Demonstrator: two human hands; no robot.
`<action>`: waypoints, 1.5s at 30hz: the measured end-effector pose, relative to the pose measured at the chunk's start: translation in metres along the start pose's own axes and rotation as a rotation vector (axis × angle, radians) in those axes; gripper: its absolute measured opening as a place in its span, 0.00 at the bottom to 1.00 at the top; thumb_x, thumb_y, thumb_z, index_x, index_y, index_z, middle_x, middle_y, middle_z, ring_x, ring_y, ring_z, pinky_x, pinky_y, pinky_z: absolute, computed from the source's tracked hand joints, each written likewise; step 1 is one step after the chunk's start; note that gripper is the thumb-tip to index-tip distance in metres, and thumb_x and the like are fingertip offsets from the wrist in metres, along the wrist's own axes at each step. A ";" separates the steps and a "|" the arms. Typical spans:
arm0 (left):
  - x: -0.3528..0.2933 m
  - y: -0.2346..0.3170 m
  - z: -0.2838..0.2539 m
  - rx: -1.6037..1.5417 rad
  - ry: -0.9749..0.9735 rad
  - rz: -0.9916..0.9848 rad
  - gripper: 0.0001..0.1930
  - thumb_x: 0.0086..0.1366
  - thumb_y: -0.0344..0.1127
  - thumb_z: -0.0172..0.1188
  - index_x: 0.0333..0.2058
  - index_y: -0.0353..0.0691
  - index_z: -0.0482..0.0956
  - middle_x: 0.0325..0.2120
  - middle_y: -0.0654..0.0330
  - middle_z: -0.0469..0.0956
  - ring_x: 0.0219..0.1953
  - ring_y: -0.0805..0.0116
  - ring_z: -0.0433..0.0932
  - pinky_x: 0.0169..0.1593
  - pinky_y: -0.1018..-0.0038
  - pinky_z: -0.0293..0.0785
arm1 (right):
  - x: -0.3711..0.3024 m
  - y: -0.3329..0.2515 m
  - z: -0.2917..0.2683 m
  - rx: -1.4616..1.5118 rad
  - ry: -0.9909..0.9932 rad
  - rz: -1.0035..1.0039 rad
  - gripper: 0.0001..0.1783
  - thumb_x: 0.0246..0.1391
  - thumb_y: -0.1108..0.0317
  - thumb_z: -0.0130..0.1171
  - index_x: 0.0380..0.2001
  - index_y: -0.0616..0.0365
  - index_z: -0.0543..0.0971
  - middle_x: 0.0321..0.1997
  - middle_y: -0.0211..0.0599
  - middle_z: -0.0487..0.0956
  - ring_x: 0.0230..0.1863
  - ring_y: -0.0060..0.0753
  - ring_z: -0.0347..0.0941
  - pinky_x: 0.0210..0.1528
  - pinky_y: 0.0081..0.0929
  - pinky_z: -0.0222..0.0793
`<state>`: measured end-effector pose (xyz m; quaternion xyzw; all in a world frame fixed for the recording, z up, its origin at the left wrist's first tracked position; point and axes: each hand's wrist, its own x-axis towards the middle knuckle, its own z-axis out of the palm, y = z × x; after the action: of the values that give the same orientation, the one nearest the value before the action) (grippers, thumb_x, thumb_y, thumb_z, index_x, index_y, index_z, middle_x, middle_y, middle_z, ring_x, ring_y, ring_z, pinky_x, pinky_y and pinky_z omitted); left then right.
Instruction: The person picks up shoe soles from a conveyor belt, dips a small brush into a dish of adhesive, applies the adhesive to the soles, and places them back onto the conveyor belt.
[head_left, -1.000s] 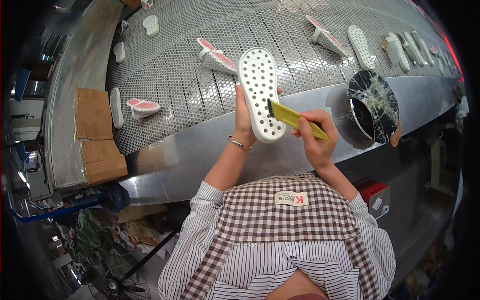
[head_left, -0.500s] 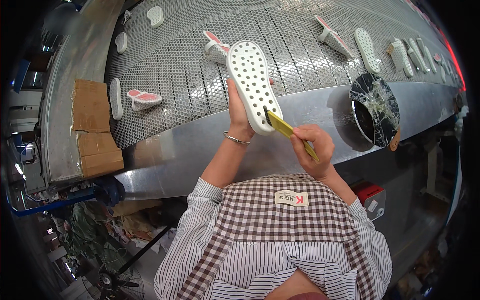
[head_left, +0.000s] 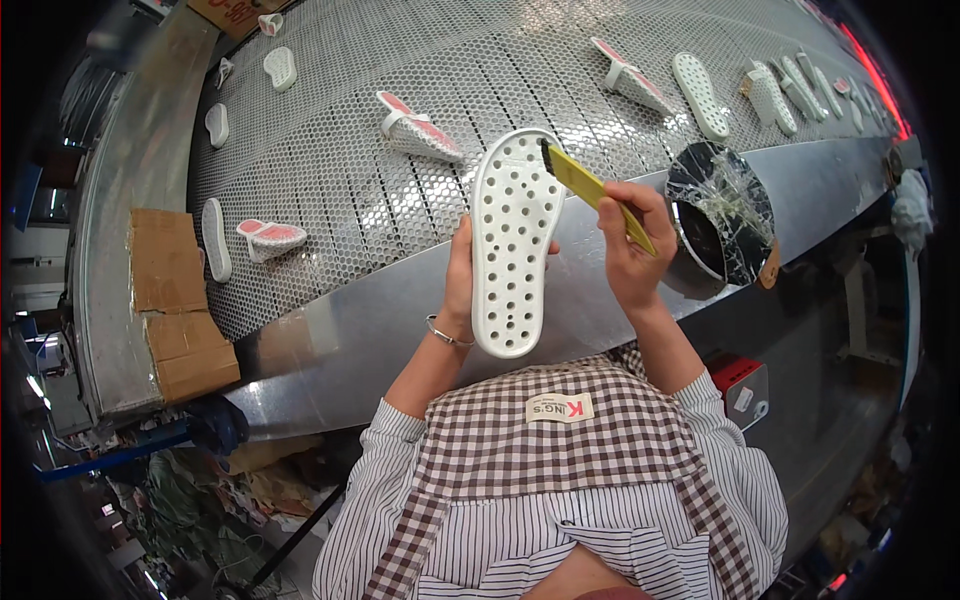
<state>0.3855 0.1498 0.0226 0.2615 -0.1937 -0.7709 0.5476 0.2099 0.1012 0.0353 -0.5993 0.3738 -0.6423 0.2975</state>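
Observation:
A white shoe sole [head_left: 512,250], its underside dotted with round holes, faces up in front of me. My left hand [head_left: 459,278] is closed round it from beneath, thumb along the left edge and fingertips showing at the right. My right hand [head_left: 634,245] pinches a flat yellow-handled brush [head_left: 598,192]. The brush's dark bristles are at the far right edge of the sole, seemingly touching it. To the right of that hand stands a round black container [head_left: 700,240] streaked with shiny whitish strands, a brown wooden piece at its rim.
Several white soles and pink-lined slippers [head_left: 418,128] lie on the perforated metal conveyor [head_left: 330,150]. A smooth metal ledge [head_left: 380,330] runs along its near side. Torn cardboard [head_left: 172,265] covers the left edge. A red-and-white box [head_left: 738,385] sits low at right.
The sole has come nearer to me and stands straighter. The brush has moved from its near end to its far right edge. Conveyor items appear shifted left in view.

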 end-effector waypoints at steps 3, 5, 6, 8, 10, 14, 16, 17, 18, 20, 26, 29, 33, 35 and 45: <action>0.001 -0.004 0.000 -0.006 0.004 -0.004 0.37 0.69 0.62 0.24 0.60 0.37 0.61 0.39 0.42 0.79 0.33 0.66 0.83 0.31 0.76 0.82 | 0.000 0.007 0.001 -0.018 0.008 -0.049 0.06 0.54 0.77 0.60 0.36 0.63 0.76 0.32 0.35 0.78 0.30 0.21 0.73 0.32 0.18 0.70; 0.001 -0.006 -0.002 0.018 0.009 0.023 0.37 0.69 0.62 0.24 0.60 0.37 0.61 0.40 0.43 0.79 0.34 0.66 0.82 0.32 0.76 0.82 | -0.002 0.010 0.002 -0.091 0.011 -0.087 0.06 0.54 0.77 0.60 0.36 0.63 0.76 0.31 0.35 0.77 0.29 0.20 0.73 0.31 0.18 0.69; 0.001 -0.006 -0.003 0.020 0.018 0.022 0.37 0.69 0.62 0.24 0.60 0.37 0.61 0.40 0.43 0.79 0.34 0.66 0.82 0.32 0.76 0.82 | -0.003 0.010 0.003 -0.091 0.012 -0.085 0.06 0.54 0.77 0.60 0.36 0.63 0.76 0.31 0.35 0.77 0.29 0.20 0.73 0.31 0.18 0.69; 0.003 -0.006 -0.004 0.078 -0.012 0.015 0.39 0.68 0.65 0.25 0.60 0.36 0.60 0.42 0.42 0.77 0.37 0.63 0.82 0.34 0.71 0.82 | -0.006 0.012 0.006 -0.137 0.001 -0.030 0.06 0.54 0.77 0.60 0.35 0.62 0.75 0.30 0.35 0.77 0.27 0.19 0.73 0.28 0.17 0.68; 0.004 -0.011 -0.002 0.115 0.002 0.045 0.38 0.69 0.63 0.24 0.59 0.37 0.62 0.41 0.46 0.78 0.36 0.66 0.81 0.35 0.73 0.81 | -0.009 0.014 0.010 -0.164 0.007 -0.066 0.06 0.54 0.78 0.60 0.35 0.62 0.75 0.30 0.35 0.77 0.26 0.20 0.73 0.27 0.18 0.68; 0.007 -0.017 0.004 0.155 0.135 0.086 0.37 0.69 0.63 0.24 0.57 0.38 0.65 0.41 0.52 0.78 0.37 0.70 0.80 0.38 0.73 0.79 | -0.017 0.015 0.018 -0.208 -0.006 -0.083 0.06 0.52 0.79 0.60 0.34 0.62 0.75 0.29 0.37 0.78 0.23 0.24 0.73 0.24 0.21 0.67; 0.009 -0.017 0.003 0.109 0.215 0.107 0.36 0.69 0.64 0.24 0.56 0.38 0.66 0.43 0.54 0.77 0.39 0.70 0.79 0.40 0.72 0.78 | -0.019 0.013 0.018 -0.259 -0.050 -0.127 0.07 0.52 0.79 0.60 0.34 0.62 0.75 0.29 0.37 0.78 0.23 0.26 0.73 0.25 0.22 0.67; 0.010 -0.016 0.003 0.109 0.215 0.107 0.36 0.69 0.64 0.24 0.56 0.38 0.66 0.43 0.54 0.77 0.39 0.70 0.79 0.40 0.72 0.78 | -0.019 0.012 0.016 -0.305 -0.085 -0.179 0.07 0.51 0.79 0.60 0.33 0.61 0.74 0.28 0.37 0.78 0.22 0.28 0.73 0.26 0.23 0.68; 0.011 -0.016 0.001 0.131 0.213 0.123 0.36 0.69 0.64 0.24 0.56 0.38 0.66 0.43 0.54 0.77 0.40 0.70 0.79 0.41 0.72 0.78 | -0.019 0.010 0.013 -0.307 -0.095 -0.174 0.07 0.51 0.79 0.60 0.33 0.61 0.74 0.28 0.37 0.78 0.22 0.28 0.73 0.26 0.23 0.68; 0.015 -0.014 -0.002 0.148 0.171 0.144 0.36 0.70 0.63 0.24 0.57 0.38 0.65 0.44 0.54 0.77 0.41 0.70 0.78 0.41 0.71 0.79 | -0.019 0.004 0.004 -0.219 -0.022 -0.096 0.07 0.51 0.79 0.60 0.34 0.61 0.74 0.29 0.38 0.79 0.24 0.27 0.73 0.28 0.23 0.68; 0.090 0.009 -0.007 0.041 0.120 0.197 0.34 0.71 0.59 0.28 0.60 0.35 0.60 0.46 0.46 0.76 0.44 0.60 0.79 0.45 0.66 0.80 | -0.006 -0.005 -0.032 -0.068 0.210 -0.086 0.09 0.59 0.72 0.57 0.40 0.62 0.71 0.37 0.34 0.74 0.26 0.16 0.67 0.28 0.14 0.66; 0.144 0.042 -0.014 0.317 0.283 0.232 0.35 0.71 0.60 0.27 0.61 0.34 0.57 0.53 0.46 0.69 0.53 0.59 0.73 0.55 0.63 0.72 | -0.008 -0.007 -0.038 -0.017 0.247 0.025 0.09 0.57 0.74 0.57 0.40 0.62 0.71 0.36 0.32 0.72 0.27 0.16 0.67 0.30 0.14 0.64; 0.127 0.045 -0.025 0.656 0.449 0.679 0.32 0.73 0.52 0.34 0.65 0.33 0.48 0.65 0.47 0.52 0.65 0.58 0.55 0.63 0.65 0.60 | -0.019 -0.008 -0.046 -0.037 0.205 0.023 0.09 0.57 0.74 0.57 0.41 0.62 0.72 0.36 0.31 0.72 0.26 0.14 0.66 0.28 0.13 0.63; 0.089 0.030 -0.028 0.627 0.362 0.729 0.30 0.74 0.50 0.36 0.65 0.34 0.50 0.63 0.49 0.56 0.65 0.58 0.57 0.64 0.67 0.57 | -0.025 -0.008 -0.048 -0.058 0.177 0.041 0.08 0.57 0.75 0.57 0.40 0.62 0.72 0.36 0.30 0.72 0.25 0.14 0.65 0.28 0.12 0.62; -0.081 0.132 -0.210 0.967 1.403 1.271 0.12 0.64 0.30 0.50 0.45 0.34 0.73 0.45 0.56 0.73 0.47 0.65 0.70 0.53 0.69 0.66 | -0.038 -0.007 -0.035 -0.012 -0.021 0.188 0.07 0.59 0.73 0.54 0.40 0.61 0.73 0.34 0.29 0.72 0.25 0.15 0.64 0.28 0.14 0.62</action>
<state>0.6342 0.1812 -0.0504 0.6881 -0.2217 0.1390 0.6768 0.1799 0.1406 0.0204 -0.5703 0.4289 -0.6029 0.3567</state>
